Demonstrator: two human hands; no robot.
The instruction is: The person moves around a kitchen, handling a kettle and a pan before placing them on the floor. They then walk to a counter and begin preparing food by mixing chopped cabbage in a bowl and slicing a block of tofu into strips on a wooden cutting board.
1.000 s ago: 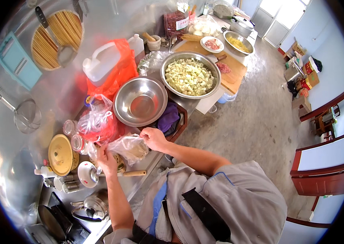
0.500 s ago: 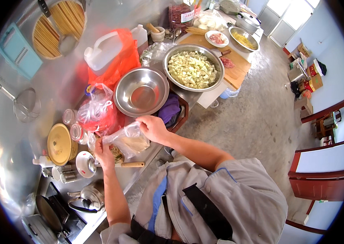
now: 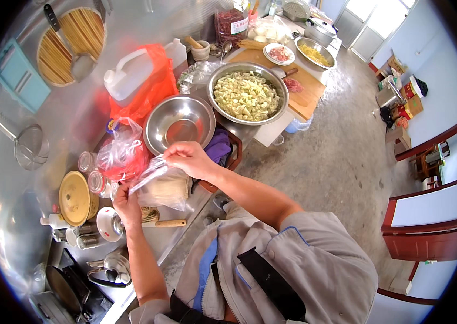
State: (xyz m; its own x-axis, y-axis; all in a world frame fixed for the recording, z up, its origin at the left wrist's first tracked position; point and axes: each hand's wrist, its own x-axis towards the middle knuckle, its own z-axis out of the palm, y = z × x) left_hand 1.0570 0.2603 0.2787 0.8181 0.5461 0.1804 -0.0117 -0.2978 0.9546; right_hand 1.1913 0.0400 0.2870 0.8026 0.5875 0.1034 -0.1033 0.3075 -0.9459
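Clear plastic, crumpled and pale with something beige inside: the bag hangs between your hands above the steel desk. Your right hand has its grip clamped on the bag's top edge; your left hand pinches its lower corner. An empty steel bowl sits just beyond, grey concrete floor to your right.

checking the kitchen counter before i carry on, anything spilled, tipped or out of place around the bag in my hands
Nothing looks spilled or tipped. Both hands, left and right, hold the clear plastic bag above the counter. The empty steel bowl and the bowl of chopped vegetables sit upright. The counter is crowded, though.
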